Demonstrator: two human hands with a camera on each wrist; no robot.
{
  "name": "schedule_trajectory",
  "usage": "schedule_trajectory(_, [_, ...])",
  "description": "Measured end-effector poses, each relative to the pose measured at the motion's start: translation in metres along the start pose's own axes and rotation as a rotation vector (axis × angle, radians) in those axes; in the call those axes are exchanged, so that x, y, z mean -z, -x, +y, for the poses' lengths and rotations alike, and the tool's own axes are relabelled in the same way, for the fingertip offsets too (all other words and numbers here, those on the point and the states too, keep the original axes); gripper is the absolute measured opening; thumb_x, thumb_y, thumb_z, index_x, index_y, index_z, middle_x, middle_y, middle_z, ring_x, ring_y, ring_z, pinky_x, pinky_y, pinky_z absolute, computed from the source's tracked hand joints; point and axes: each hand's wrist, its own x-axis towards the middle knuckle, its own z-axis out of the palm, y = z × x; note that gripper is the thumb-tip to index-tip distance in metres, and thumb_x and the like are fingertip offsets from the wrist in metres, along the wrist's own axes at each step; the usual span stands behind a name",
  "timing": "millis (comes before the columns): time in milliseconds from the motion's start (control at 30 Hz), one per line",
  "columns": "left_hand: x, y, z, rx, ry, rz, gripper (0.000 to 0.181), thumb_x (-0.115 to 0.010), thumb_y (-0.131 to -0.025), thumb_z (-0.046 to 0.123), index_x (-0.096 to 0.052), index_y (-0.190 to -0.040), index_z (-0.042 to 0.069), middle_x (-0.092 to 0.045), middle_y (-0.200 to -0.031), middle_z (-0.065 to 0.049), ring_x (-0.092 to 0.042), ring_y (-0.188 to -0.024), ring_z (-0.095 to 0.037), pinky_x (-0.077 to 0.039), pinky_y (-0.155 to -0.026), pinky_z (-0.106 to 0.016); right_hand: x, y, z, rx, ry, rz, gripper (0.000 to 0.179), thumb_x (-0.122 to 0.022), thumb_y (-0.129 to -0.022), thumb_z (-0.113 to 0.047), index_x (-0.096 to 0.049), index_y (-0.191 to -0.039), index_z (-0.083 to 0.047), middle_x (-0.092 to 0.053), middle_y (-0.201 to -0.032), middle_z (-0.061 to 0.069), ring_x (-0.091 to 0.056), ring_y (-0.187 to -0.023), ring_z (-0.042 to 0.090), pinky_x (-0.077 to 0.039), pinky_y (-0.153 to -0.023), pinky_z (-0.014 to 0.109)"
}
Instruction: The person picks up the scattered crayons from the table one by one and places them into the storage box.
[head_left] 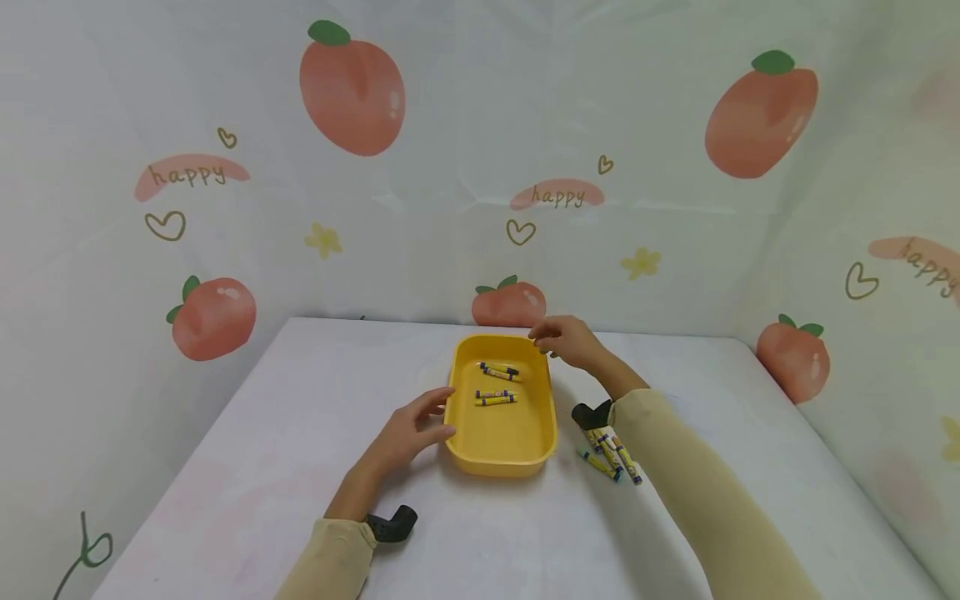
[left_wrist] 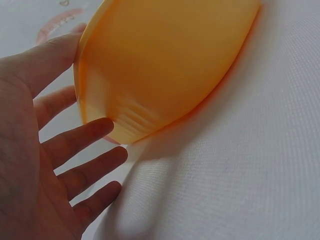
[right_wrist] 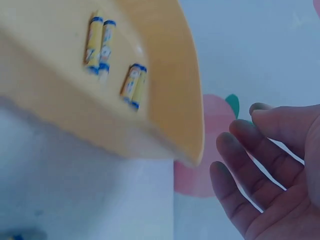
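A yellow plastic tray (head_left: 498, 437) stands on the white table, with crayons in two pairs inside: a far pair (head_left: 502, 376) and a nearer pair (head_left: 497, 402). My left hand (head_left: 411, 427) is at the tray's left side, thumb and fingers spread and touching its rim; the left wrist view shows the thumb (left_wrist: 50, 62) along the rim. My right hand (head_left: 567, 340) hovers by the far right corner. In the right wrist view its fingers (right_wrist: 250, 170) are loosely bent, apart from the tray, and hold nothing.
Several more crayons (head_left: 611, 454) lie in a loose pile on the table to the right of the tray, partly below my right wrist. Behind the table (head_left: 337, 367) hangs a white cloth (head_left: 450, 250) printed with fruit.
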Motion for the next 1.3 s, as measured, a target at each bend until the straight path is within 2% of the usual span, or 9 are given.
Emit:
schedule_trajectory(167, [0.000,-0.001,-0.001,0.005,-0.002,-0.004,0.061,-0.072,-0.087,0.032,-0.048,-0.143,0.027,-0.056,-0.133,0.001,-0.052,-0.120,-0.023,-0.039,-0.104,-0.050,0.006,0.011,0.011,-0.023,-0.028,-0.002,0.022,-0.060,-0.095,-0.007,-0.065,-0.114,0.004,-0.067,-0.104,0.020,-0.061,-0.094,0.043,-0.055,-0.081,0.049])
schedule_trajectory(433, [-0.001,0.000,-0.003,0.003,-0.007,-0.001,0.060,-0.071,-0.088,0.033,-0.049,-0.143,0.027,-0.057,-0.133,0.001,-0.052,-0.121,-0.023,-0.039,-0.103,-0.052,0.012,0.030,0.029,-0.063,-0.050,-0.016,0.024,-0.061,-0.095,-0.009,-0.064,-0.115,0.004,-0.066,-0.105,0.023,-0.061,-0.092,0.043,-0.056,-0.078,0.043])
schedule_trajectory(633, [-0.001,0.001,0.000,0.001,-0.010,-0.001,0.059,-0.071,-0.088,0.032,-0.049,-0.143,0.028,-0.057,-0.132,0.000,-0.052,-0.120,-0.023,-0.039,-0.104,-0.051,0.011,0.045,0.041,-0.113,-0.049,-0.042,0.024,-0.062,-0.094,-0.011,-0.064,-0.115,0.001,-0.066,-0.104,0.022,-0.060,-0.091,0.038,-0.056,-0.076,0.040])
schedule_trajectory(867, [0.000,0.001,0.002,0.008,-0.011,-0.001,0.060,-0.071,-0.088,0.032,-0.048,-0.143,0.027,-0.057,-0.133,-0.001,-0.052,-0.121,-0.024,-0.039,-0.104,-0.052,0.004,0.061,0.056,-0.137,-0.025,-0.062,0.024,-0.063,-0.093,-0.008,-0.064,-0.115,0.001,-0.064,-0.093,0.008,-0.058,-0.083,0.027,-0.054,-0.070,0.034])
schedule_trajectory(1133, [0.000,-0.001,-0.001,0.010,-0.010,-0.001,0.059,-0.071,-0.088,0.033,-0.049,-0.143,0.029,-0.057,-0.132,0.001,-0.052,-0.120,-0.023,-0.040,-0.104,-0.051,-0.003,0.073,0.068,-0.164,0.027,-0.080,0.021,-0.065,-0.089,-0.005,-0.067,-0.110,-0.003,-0.063,-0.087,0.004,-0.055,-0.079,0.021,-0.051,-0.071,0.031])
schedule_trajectory(1300, [0.000,-0.001,-0.002,0.015,-0.010,-0.005,0.059,-0.071,-0.088,0.034,-0.048,-0.143,0.030,-0.057,-0.132,0.000,-0.052,-0.121,-0.023,-0.039,-0.104,-0.052,-0.006,0.081,0.073,-0.168,0.074,-0.077,0.023,-0.069,-0.084,-0.001,-0.067,-0.107,-0.004,-0.061,-0.084,0.003,-0.055,-0.074,0.020,-0.050,-0.067,0.031])
